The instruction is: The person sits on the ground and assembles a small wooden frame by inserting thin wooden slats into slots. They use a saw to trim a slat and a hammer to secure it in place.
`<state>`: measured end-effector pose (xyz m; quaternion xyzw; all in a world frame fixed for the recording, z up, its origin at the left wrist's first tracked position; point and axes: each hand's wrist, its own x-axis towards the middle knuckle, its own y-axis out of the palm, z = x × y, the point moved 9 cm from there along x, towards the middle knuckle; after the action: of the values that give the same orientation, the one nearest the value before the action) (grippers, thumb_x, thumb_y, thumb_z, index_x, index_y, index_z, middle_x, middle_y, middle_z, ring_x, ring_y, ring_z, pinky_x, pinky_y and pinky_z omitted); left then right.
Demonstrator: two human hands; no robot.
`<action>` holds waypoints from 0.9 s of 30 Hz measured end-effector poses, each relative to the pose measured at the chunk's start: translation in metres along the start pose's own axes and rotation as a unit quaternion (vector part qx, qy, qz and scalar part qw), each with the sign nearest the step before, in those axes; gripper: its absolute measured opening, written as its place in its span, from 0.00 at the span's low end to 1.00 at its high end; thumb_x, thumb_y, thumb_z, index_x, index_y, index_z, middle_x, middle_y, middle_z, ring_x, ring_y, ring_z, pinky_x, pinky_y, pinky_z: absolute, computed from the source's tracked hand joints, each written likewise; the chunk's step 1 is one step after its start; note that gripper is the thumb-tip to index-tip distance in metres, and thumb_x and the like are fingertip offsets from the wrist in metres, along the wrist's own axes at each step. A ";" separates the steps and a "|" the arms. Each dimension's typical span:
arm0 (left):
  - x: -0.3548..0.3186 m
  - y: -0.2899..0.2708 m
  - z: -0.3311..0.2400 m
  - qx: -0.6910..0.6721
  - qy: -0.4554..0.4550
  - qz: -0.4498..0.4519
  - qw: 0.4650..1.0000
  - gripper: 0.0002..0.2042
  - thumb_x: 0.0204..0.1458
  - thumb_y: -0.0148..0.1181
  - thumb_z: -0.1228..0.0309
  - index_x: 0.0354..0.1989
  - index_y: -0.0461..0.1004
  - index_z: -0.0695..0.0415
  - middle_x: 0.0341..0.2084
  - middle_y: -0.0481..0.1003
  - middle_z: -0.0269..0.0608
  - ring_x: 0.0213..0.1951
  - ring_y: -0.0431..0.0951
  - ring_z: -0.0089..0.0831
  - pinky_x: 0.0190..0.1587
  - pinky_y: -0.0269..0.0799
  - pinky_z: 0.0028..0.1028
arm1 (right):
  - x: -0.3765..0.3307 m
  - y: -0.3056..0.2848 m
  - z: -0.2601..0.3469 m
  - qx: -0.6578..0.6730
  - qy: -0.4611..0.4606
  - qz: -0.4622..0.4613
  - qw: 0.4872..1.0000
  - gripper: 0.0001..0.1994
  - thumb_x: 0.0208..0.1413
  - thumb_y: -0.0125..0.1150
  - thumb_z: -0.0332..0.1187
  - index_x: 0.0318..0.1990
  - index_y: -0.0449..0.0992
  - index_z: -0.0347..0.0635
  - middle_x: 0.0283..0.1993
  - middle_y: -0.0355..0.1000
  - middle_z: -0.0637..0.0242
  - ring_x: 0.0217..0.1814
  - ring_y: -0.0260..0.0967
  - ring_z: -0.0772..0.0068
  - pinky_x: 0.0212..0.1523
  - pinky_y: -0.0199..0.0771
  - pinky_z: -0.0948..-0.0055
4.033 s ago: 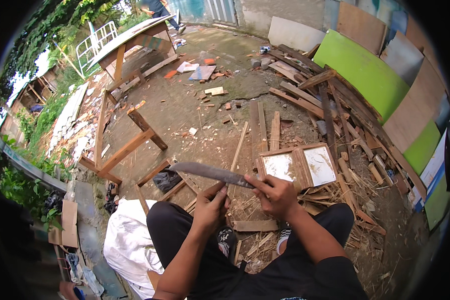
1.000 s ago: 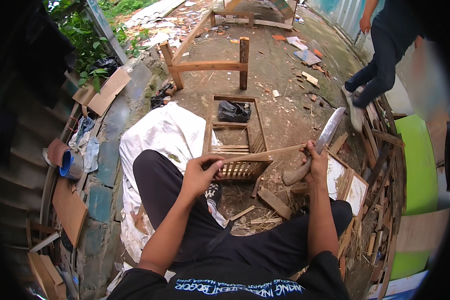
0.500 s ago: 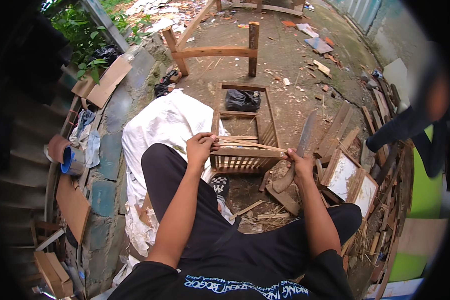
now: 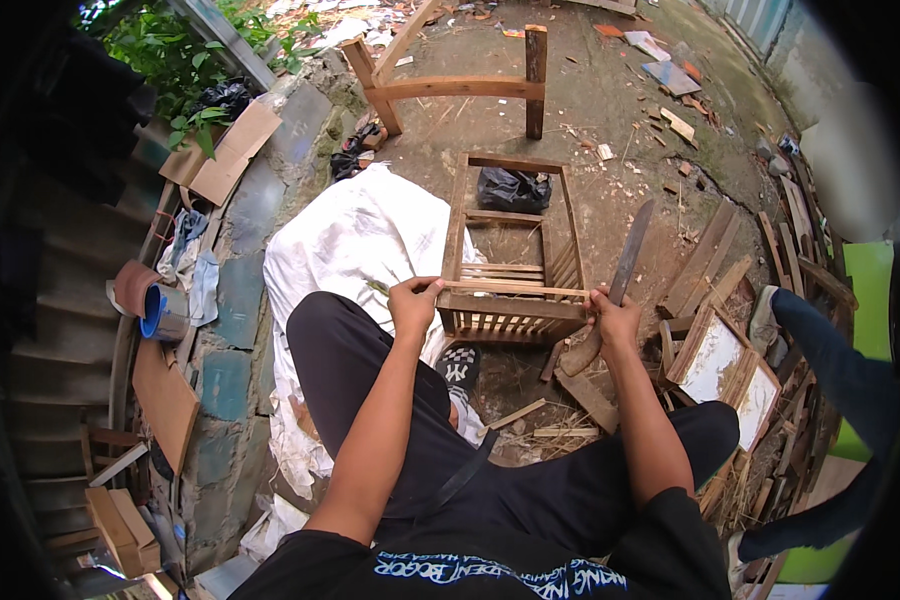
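A thin pale wooden strip point(image 4: 518, 290) stretches nearly level between my two hands. My left hand point(image 4: 413, 306) is closed, pinching the strip's left end. My right hand point(image 4: 616, 318) pinches the other end and is also wrapped around a machete. The dark machete blade point(image 4: 633, 248) points up and away, while its curved wooden handle point(image 4: 582, 352) hangs below my fist. Just beyond and beneath the strip stands a slatted wooden frame point(image 4: 515, 307). A black plastic bag point(image 4: 513, 190) shows inside its far opening.
White cloth point(image 4: 355, 235) covers ground at my left, beside a block wall point(image 4: 225, 335). Scrap boards point(image 4: 705, 255) and white-faced panels point(image 4: 707, 352) lie right. Another person's leg point(image 4: 835, 355) is at the far right. A bigger wooden frame point(image 4: 455, 87) stands ahead.
The strip has gone from sloping down rightward to nearly level. The view has shifted, moving the scene slightly right. The other person's legs have changed position at the right edge.
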<state>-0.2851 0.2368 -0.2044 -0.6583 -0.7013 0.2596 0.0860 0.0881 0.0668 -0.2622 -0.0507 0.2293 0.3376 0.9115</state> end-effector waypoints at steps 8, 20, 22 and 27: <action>0.006 0.008 0.016 0.024 0.036 -0.014 0.999 0.08 0.51 0.73 0.72 0.38 0.86 0.62 0.30 0.84 0.45 0.34 0.83 0.32 0.42 0.77 0.31 | 0.006 -0.014 -0.004 -0.040 0.022 -0.013 0.999 0.07 0.63 0.65 0.26 0.43 0.79 0.29 0.32 0.78 0.62 0.25 0.72 0.75 0.22 0.72 0.74; 0.000 0.007 0.011 0.010 -0.002 -0.010 1.000 0.08 0.53 0.71 0.74 0.40 0.84 0.62 0.31 0.79 0.39 0.32 0.77 0.26 0.36 0.73 0.27 | 0.012 -0.021 -0.003 -0.041 0.028 0.054 0.997 0.08 0.61 0.69 0.30 0.39 0.81 0.32 0.26 0.74 0.66 0.21 0.69 0.77 0.20 0.69 0.75; 0.002 0.007 0.013 -0.003 0.004 -0.003 1.000 0.08 0.53 0.71 0.74 0.40 0.84 0.63 0.31 0.79 0.39 0.32 0.77 0.26 0.37 0.73 0.27 | 0.010 -0.013 0.002 -0.055 0.019 0.070 0.996 0.08 0.61 0.69 0.30 0.38 0.81 0.33 0.24 0.73 0.67 0.20 0.68 0.78 0.20 0.69 0.75; 0.002 0.012 0.013 -0.004 0.003 0.021 1.000 0.09 0.53 0.71 0.75 0.41 0.84 0.66 0.33 0.81 0.42 0.34 0.79 0.27 0.39 0.74 0.26 | 0.016 -0.009 0.001 -0.113 -0.024 0.076 0.990 0.08 0.59 0.71 0.30 0.38 0.83 0.33 0.21 0.73 0.70 0.18 0.69 0.79 0.19 0.68 0.75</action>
<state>-0.2804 0.2360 -0.2216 -0.6740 -0.6881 0.2567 0.0795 0.1050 0.0699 -0.2690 -0.1274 0.1710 0.4307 0.8769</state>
